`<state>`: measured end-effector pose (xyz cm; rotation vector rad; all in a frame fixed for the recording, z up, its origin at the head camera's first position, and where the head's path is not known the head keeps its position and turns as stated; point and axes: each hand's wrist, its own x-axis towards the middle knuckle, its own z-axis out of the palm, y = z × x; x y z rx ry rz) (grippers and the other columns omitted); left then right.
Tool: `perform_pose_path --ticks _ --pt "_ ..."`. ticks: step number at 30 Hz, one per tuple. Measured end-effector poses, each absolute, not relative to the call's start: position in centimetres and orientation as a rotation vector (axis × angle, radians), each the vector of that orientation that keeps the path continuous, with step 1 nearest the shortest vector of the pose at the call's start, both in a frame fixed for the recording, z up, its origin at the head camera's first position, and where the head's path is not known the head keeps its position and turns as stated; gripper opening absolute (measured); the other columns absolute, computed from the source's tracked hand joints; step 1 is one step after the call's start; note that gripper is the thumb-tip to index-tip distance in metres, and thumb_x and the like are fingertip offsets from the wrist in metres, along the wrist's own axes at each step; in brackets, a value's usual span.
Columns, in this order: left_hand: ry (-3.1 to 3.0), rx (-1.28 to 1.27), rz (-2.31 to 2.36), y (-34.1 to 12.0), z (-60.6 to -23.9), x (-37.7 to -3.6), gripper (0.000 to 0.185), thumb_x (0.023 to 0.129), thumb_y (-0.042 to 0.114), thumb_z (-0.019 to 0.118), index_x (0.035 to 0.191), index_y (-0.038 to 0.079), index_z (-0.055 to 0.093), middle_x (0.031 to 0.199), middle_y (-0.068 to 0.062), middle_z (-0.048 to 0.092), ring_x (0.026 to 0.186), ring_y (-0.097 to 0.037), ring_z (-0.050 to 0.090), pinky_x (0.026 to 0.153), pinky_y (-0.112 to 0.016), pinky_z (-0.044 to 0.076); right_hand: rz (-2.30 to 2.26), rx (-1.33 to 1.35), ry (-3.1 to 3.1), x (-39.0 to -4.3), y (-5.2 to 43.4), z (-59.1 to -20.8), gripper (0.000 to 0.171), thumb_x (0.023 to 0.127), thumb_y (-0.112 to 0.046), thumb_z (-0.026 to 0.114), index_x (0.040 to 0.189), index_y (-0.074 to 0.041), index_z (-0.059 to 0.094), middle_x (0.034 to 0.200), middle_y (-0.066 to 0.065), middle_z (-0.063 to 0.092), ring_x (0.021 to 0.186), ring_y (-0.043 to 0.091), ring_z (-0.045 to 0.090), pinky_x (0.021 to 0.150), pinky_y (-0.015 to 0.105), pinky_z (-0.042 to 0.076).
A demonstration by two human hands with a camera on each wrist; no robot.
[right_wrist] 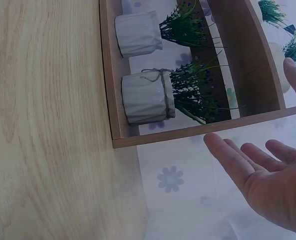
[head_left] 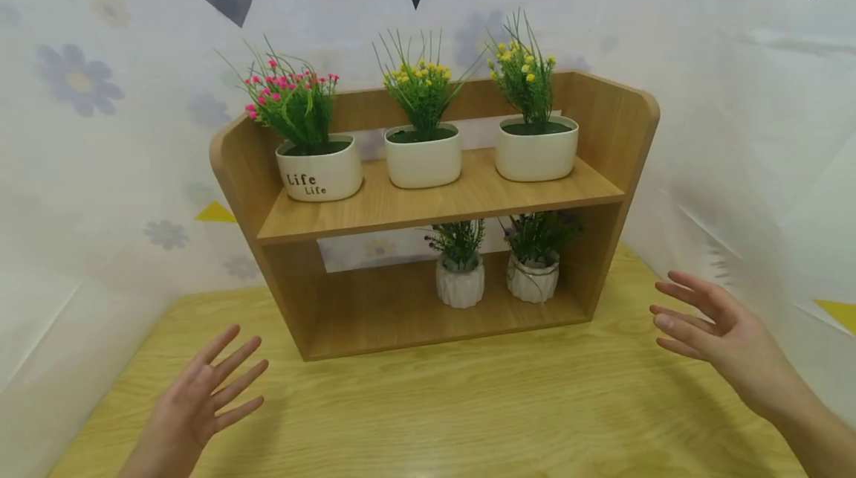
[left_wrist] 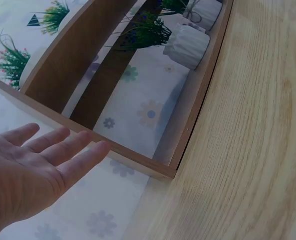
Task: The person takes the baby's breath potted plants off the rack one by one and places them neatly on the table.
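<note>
A two-tier wooden shelf (head_left: 441,203) stands on the table between my hands. My left hand (head_left: 200,389), fingers spread and holding nothing, is in front of the shelf's left side. To the right of the shelf, my right hand (head_left: 725,344) is held out with nothing in it. On the upper tier sit a pink-flowered pot marked "Life" (head_left: 321,169) at left, a yellow-flowered pot (head_left: 423,160) in the middle and another yellow-flowered pot (head_left: 537,151) at right. Below stand a ribbed white pot (head_left: 460,283) and a twine-tied white pot (right_wrist: 145,100), both with dark purple-flecked greenery.
The shelf rests on a light wood-grain table (head_left: 428,411). Behind and beside it hangs a pale flower-patterned backdrop (head_left: 134,166) with dark and yellow triangles. The shelf's side panels (head_left: 611,128) rise above the upper tier.
</note>
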<state>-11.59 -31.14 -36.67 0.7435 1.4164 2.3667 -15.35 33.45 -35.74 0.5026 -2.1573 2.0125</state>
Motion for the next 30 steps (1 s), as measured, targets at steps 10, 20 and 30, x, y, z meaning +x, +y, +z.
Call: perform_pose_path --ticks 10,20,30 --pt "1.723 0.768 2.367 -30.3 -36.1 -11.1 0.056 0.109 0.004 0.02 0.162 0.023 0.022 0.156 0.001 0.042 0.131 -0.029 0.053 0.096 -0.047 0.052 1.971 0.432 -2.181 -16.2 33.5 -33.9 0.065 0.099 0.009 0.055 0.156 -0.013 0.034 0.139 -0.005 0.055 0.109 0.009 0.067 0.077 0.038 0.059" --pt "1.926 0.661 2.361 -27.7 -33.4 -11.3 0.06 0.108 -0.002 0.033 0.162 0.019 0.021 0.155 0.001 0.044 0.129 -0.029 0.055 0.093 -0.046 0.054 2.202 0.601 -1.9 -18.1 33.7 -31.6 0.064 0.098 0.019 0.046 0.154 -0.011 0.039 0.136 0.0 0.061 0.106 0.018 0.07 0.078 0.039 0.059" --pt "1.958 0.76 2.431 -24.8 -30.7 -12.7 0.063 0.104 -0.008 0.042 0.161 0.012 0.025 0.152 -0.003 0.048 0.125 -0.031 0.059 0.089 -0.047 0.055 2.184 0.572 -1.88 -20.0 33.6 -29.1 0.062 0.098 0.015 0.05 0.153 -0.012 0.039 0.133 -0.002 0.063 0.103 0.014 0.07 0.074 0.036 0.06"
